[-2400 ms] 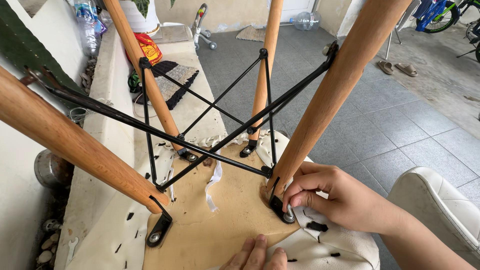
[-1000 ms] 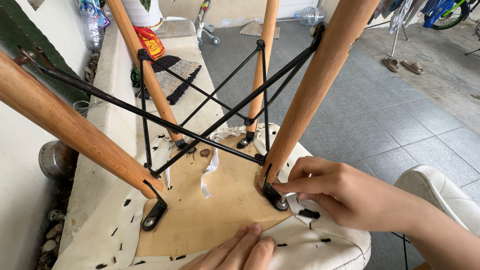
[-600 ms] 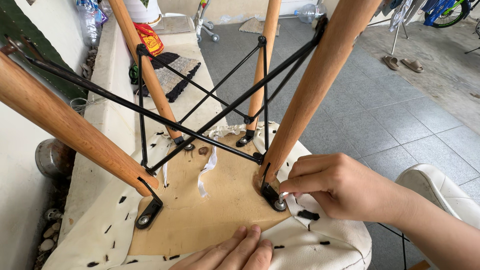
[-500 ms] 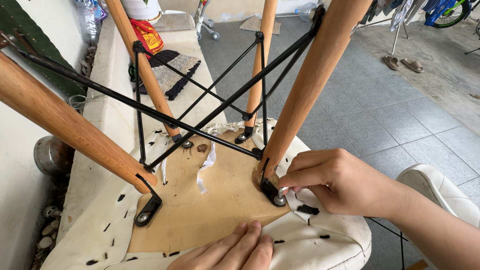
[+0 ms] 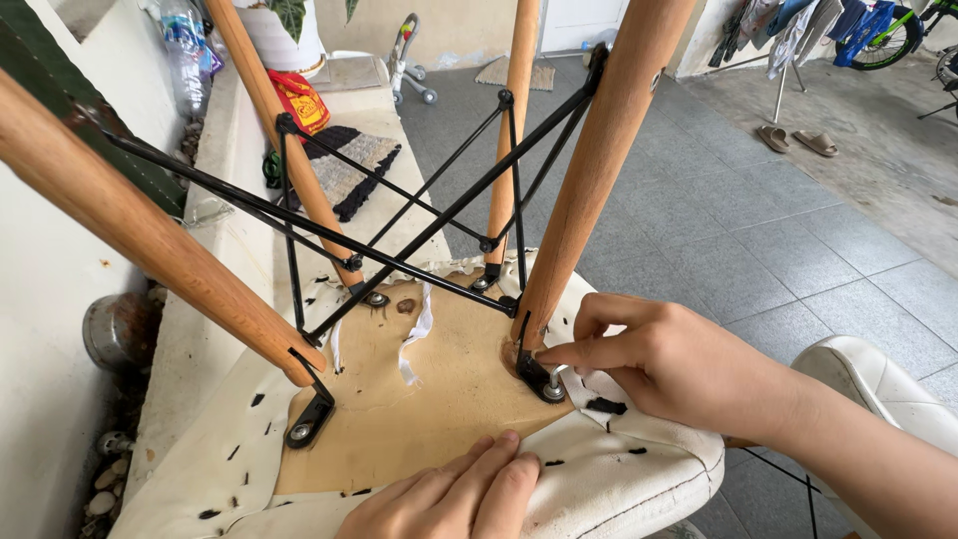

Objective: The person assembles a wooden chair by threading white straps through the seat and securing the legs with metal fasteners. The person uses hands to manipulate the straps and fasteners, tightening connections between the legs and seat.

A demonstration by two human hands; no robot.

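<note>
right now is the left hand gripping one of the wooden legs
No, the left hand lies flat on the white cover of the upturned chair, apart from every wooden leg.

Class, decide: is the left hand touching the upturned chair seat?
Touching. The head view shows the left hand lying flat, fingertips pressed on the chair seat.

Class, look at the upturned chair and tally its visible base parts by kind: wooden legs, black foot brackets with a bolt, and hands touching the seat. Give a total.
Wooden legs: 4
Black foot brackets with a bolt: 4
Hands on the seat: 2, the right hand at a bracket bolt, the left hand pressing the seat underside
Total: 10
</note>
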